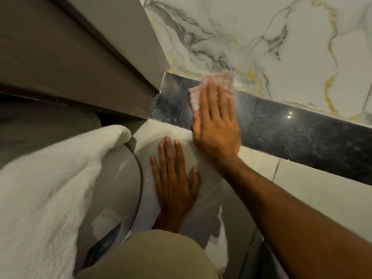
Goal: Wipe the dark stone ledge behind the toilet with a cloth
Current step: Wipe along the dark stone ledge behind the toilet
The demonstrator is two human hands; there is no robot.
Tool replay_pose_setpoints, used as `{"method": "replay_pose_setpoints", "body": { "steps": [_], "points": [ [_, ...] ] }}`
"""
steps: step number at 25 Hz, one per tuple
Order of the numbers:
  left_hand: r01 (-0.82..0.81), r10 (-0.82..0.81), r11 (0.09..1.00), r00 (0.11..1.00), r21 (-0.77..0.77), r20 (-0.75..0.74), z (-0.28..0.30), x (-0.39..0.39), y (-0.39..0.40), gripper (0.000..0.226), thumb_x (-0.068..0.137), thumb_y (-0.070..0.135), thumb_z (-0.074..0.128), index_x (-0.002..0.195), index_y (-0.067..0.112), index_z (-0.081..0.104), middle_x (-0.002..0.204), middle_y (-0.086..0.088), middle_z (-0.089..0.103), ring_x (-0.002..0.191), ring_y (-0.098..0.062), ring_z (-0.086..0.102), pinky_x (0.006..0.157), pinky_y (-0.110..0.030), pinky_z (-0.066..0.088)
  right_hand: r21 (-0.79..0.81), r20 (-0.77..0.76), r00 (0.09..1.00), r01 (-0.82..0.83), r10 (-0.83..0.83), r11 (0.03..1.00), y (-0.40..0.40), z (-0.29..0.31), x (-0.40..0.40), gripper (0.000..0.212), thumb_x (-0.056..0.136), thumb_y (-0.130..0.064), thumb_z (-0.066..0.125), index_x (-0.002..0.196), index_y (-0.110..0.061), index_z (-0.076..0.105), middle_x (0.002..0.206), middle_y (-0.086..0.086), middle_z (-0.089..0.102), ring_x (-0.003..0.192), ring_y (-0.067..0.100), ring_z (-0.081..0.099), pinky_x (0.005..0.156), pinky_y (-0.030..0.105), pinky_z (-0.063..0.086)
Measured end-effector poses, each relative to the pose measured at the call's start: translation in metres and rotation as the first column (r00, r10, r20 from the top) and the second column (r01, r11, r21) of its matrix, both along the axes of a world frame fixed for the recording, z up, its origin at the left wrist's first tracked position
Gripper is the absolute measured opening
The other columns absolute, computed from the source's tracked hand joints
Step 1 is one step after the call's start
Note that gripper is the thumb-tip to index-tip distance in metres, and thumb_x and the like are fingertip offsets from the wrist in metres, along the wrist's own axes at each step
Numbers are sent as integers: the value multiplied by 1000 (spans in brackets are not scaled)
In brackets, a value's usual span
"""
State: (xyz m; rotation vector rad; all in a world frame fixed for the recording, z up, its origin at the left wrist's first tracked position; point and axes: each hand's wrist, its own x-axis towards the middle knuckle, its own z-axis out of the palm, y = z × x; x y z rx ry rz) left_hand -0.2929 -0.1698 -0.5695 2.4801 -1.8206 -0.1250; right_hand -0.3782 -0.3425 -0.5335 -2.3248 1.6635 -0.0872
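The dark speckled stone ledge runs from the middle left to the right edge, below the marble wall. A pale pinkish cloth lies on the ledge near its left end. My right hand presses flat on the cloth with fingers stretched out, covering most of it. The ledge left of the cloth looks dusty and streaked. My left hand rests flat and spread on the white tiled face below the ledge, holding nothing.
A grey wooden door frame closes off the ledge's left end. A white fluffy towel hangs over a ribbed white round object at lower left. White marble wall tiles with grey and gold veins rise behind the ledge.
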Motion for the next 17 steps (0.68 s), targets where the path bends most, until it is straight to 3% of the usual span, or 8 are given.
{"method": "replay_pose_setpoints", "body": {
  "steps": [2,5,7,10,12,15,16,17],
  "points": [
    [-16,16,1000,1000,-12,7,-3,4,2,75,118,53,24,178,9,14,187,-18,10,174,-35,11,142,-56,6,-9,18,962,-273,273,962,3,-4,10,68,119,-39,28,178,-11,11,187,14,8,175,31,8,142,55,19],
    [-16,15,999,1000,-30,-24,-4,7,7,74,118,52,24,178,8,18,187,-18,10,174,-36,11,141,-61,11,-51,6,771,-636,637,770,3,-7,-34,64,120,-42,29,178,-19,16,187,7,14,175,26,12,143,51,20],
    [-14,13,1000,1000,-24,-27,-3,8,7,76,117,54,25,178,9,17,187,-17,9,174,-36,11,141,-63,12,-73,-30,815,-580,579,812,-10,-6,-32,65,119,-43,25,179,-18,13,188,10,10,175,28,9,143,53,19],
    [21,-21,1000,1000,-18,1,-4,12,7,77,117,55,29,178,11,16,187,-17,9,174,-36,11,140,-64,14,-37,14,977,-210,211,977,-25,6,28,70,119,-45,20,178,-14,2,187,16,-3,176,32,0,144,55,12],
    [6,-6,1000,1000,-27,3,-7,12,11,77,117,56,30,178,9,20,187,-18,12,174,-36,13,140,-64,13,0,19,935,-353,353,935,-14,5,45,69,119,-46,22,179,-15,4,187,16,0,175,32,1,144,54,9],
    [-63,63,997,998,-34,0,-5,7,11,76,117,55,29,176,8,24,186,-18,16,174,-36,14,140,-65,16,-17,6,705,-709,709,705,-7,-3,-6,65,120,-48,23,179,-23,12,187,10,10,175,30,8,144,52,13],
    [-68,68,997,998,-33,-7,-3,5,10,76,117,54,28,177,8,23,186,-18,15,174,-35,14,139,-65,17,-34,-11,679,-734,734,678,-15,-5,-21,64,119,-48,23,179,-25,14,187,10,12,175,30,9,144,52,14],
    [-65,65,997,998,-28,-11,-1,4,9,76,117,55,27,177,9,22,187,-17,14,174,-35,13,139,-65,17,-48,-31,731,-683,682,729,-26,-6,-24,65,119,-47,22,179,-25,13,187,10,11,175,31,8,144,54,16]
  ]
}}
